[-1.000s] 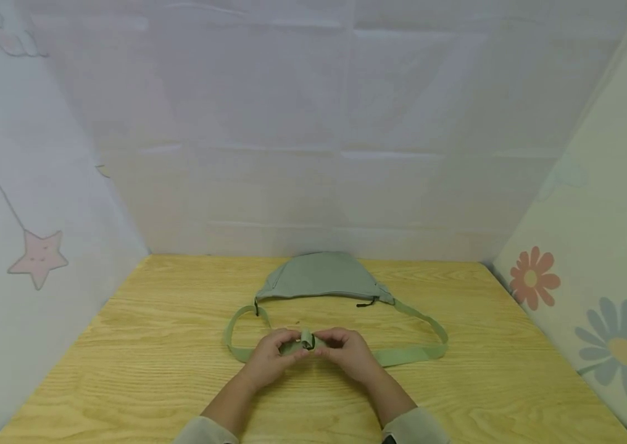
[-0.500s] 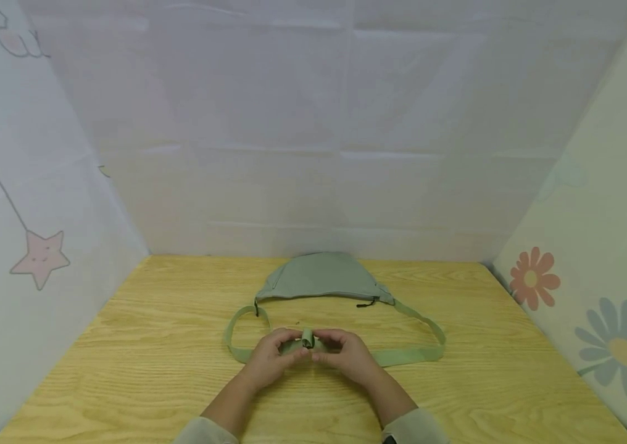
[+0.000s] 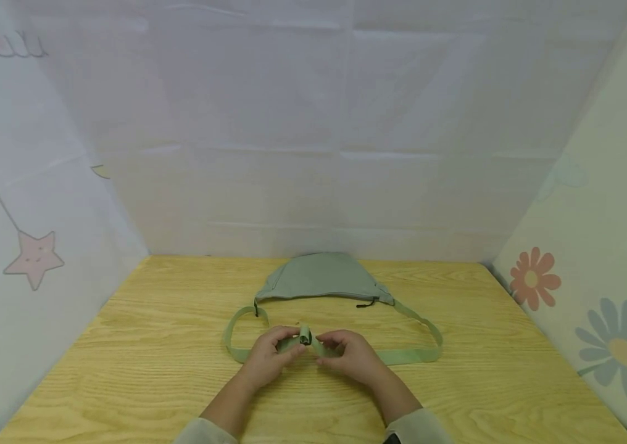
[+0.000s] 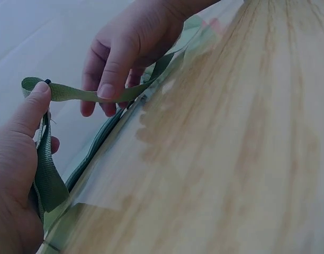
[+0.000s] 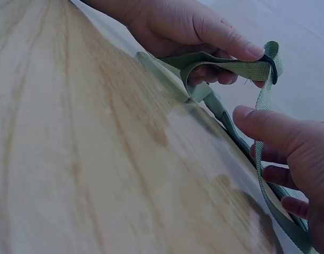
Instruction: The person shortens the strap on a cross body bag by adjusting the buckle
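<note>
A grey-green waist bag [image 3: 321, 275] lies toward the back of the table, its light green webbing strap [image 3: 410, 356] looping forward. My left hand [image 3: 270, 356] pinches the strap beside a black slider buckle [image 5: 270, 67], where the webbing folds up into a small loop [image 3: 305, 333]. In the right wrist view the left thumb lies against the slider. A short way to the right, my right hand [image 3: 353, 357] holds the single strap between thumb and fingers, clearly seen in the left wrist view. Between the two hands, a short stretch of webbing [image 4: 69, 93] shows.
The wood-grain table [image 3: 152, 370] extends on both sides of the hands. A black zipper pull [image 3: 366, 304] hangs from the bag's front right edge. Pale cloth walls [image 3: 319, 123] with printed figures enclose the back and sides.
My right hand has moved slightly right, away from the slider, and a stretch of strap now shows between the hands. The left hand and the loop have shifted slightly left. The bag stays put.
</note>
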Demonstrator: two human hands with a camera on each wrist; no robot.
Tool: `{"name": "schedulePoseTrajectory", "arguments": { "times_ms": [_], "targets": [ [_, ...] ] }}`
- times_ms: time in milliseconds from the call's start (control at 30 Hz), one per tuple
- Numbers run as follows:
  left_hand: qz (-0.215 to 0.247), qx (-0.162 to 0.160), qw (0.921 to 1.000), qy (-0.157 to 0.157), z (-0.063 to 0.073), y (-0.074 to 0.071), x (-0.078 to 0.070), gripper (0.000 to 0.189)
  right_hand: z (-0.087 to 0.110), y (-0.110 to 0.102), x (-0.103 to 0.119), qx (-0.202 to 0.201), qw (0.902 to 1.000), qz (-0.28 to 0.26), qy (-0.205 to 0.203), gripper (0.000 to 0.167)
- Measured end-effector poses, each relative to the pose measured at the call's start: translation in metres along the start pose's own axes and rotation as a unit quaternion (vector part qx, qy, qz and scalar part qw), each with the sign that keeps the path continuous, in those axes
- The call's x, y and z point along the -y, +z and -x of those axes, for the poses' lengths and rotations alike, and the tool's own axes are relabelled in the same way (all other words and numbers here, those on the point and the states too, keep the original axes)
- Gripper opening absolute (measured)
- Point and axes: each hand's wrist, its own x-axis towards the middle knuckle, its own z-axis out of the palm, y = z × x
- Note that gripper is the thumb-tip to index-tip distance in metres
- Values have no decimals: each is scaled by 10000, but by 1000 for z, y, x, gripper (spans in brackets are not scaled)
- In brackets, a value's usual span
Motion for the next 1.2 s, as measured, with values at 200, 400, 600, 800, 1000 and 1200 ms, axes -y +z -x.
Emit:
{"name": "schedulePoseTrajectory", "arguments": {
  "times_ms": [200,400,600,800,1000,1200],
  "targets": [
    [-56,-58,9999,-118,0,0,0,33,0,0,-1,-185,9988,412,-193,33],
    [-134,-230,9993,-252,-1,0,0,33,0,-2,-4,-351,9978,-260,494,33],
    [24,-271,9991,-331,-1,0,0,29,2,-4,-2,-460,9917,-958,730,31],
    [152,-217,9993,-279,-1,0,-1,28,1,-2,-1,-418,9820,-1692,731,32],
    [234,32,9997,-82,-1,1,1,30,0,1,-2,-423,9814,-1744,679,31],
    [-10,104,9999,9,-1,3,5,31,1,1,-1,-402,9830,-1705,555,31]
  ]
}}
